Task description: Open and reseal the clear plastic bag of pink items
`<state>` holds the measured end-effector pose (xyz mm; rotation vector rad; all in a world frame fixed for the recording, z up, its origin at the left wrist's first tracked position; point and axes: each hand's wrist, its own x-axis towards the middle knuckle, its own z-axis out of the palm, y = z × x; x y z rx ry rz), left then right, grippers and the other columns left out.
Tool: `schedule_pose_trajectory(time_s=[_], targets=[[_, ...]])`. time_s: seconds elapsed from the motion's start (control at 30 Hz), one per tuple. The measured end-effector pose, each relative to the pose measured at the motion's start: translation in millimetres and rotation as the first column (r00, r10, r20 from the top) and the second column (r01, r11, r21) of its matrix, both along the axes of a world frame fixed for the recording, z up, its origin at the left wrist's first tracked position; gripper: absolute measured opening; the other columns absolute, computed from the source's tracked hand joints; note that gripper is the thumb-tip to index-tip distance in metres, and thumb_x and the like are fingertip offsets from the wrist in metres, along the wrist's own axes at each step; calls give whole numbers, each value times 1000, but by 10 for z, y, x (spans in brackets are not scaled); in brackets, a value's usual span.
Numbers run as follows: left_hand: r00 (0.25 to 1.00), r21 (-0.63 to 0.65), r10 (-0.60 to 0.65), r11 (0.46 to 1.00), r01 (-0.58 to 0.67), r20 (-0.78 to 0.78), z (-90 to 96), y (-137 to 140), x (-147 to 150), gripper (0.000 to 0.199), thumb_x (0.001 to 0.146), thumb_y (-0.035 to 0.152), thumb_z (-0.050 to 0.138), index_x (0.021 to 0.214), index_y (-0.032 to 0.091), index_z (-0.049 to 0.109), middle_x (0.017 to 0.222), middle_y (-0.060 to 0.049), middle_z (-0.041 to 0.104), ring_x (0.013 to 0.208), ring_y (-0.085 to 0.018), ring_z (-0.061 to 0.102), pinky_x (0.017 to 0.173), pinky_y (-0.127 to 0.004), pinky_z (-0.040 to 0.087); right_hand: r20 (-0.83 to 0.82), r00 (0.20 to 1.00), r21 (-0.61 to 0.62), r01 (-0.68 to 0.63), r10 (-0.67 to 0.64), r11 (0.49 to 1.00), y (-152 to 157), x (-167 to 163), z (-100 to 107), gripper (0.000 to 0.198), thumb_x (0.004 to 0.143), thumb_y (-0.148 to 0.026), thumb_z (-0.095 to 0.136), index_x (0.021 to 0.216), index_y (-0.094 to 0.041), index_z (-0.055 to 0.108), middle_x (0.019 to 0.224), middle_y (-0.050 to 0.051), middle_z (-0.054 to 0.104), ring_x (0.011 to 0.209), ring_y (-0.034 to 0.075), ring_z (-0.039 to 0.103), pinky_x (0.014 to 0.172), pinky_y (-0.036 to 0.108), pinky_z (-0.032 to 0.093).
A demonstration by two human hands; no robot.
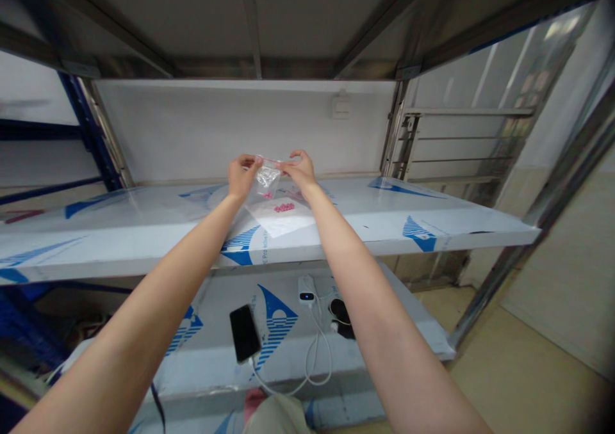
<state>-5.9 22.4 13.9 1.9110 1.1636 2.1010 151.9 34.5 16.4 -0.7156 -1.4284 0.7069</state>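
Note:
Between my two hands hangs a small clear plastic bag (267, 176), held by its top edge over the upper shelf. A few pink pieces show at the bottom of the bag. My left hand (243, 175) pinches the bag's left corner. On the right side, the thumb and a finger of my right hand (300, 170) grip the other corner, with the remaining fingers curled above. Below the bag, a white sheet (276, 226) lies on the shelf, bearing a small cluster of pink beads (284, 208); they are too small to make out exactly.
The upper shelf (375, 229) is covered in printed protective film. On the lower shelf lie a black phone (245, 333) with a white cable, a white power bank (306, 289) and a black round item (340, 311). A metal shelf hangs overhead; posts stand at both sides.

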Motion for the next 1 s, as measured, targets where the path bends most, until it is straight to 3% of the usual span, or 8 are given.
schedule_pose_trajectory(time_s=[0.17, 0.43, 0.8, 1.0], targets=[[981, -89, -176, 979, 182, 76, 4, 4, -1, 13, 69, 28, 70, 71, 16, 65, 80, -8, 71, 79, -18, 65, 81, -31, 50, 4, 1000, 23, 11, -11, 1000, -21, -22, -9, 36, 69, -21, 69, 95, -22, 43, 73, -4, 64, 62, 11, 63, 70, 25, 51], [958, -163, -267, 946, 281, 106, -36, 2, -7, 16, 65, 28, 74, 70, 15, 66, 77, -9, 71, 77, -19, 66, 82, -34, 51, 75, 994, 44, -86, 83, 995, -58, -29, -47, 46, 67, -28, 74, 105, -22, 49, 85, 1, 68, 81, 14, 66, 78, 27, 50], [968, -143, -253, 958, 250, 0, -45, -29, 86, 10, 72, 26, 67, 70, 16, 66, 77, -8, 71, 74, -16, 64, 79, -30, 49, 173, 982, 87, 65, -79, 994, 70, -23, -75, 36, 68, -22, 71, 98, -21, 53, 77, -1, 66, 73, 14, 64, 77, 30, 50], [988, -169, -105, 982, 85, -109, -43, -77, 94, 15, 69, 30, 71, 67, 16, 67, 67, -5, 68, 67, -18, 59, 69, -30, 45, 229, 966, 78, 103, -119, 992, 50, -14, -93, 37, 64, -18, 73, 94, -21, 52, 76, -2, 66, 72, 15, 65, 77, 32, 49]])
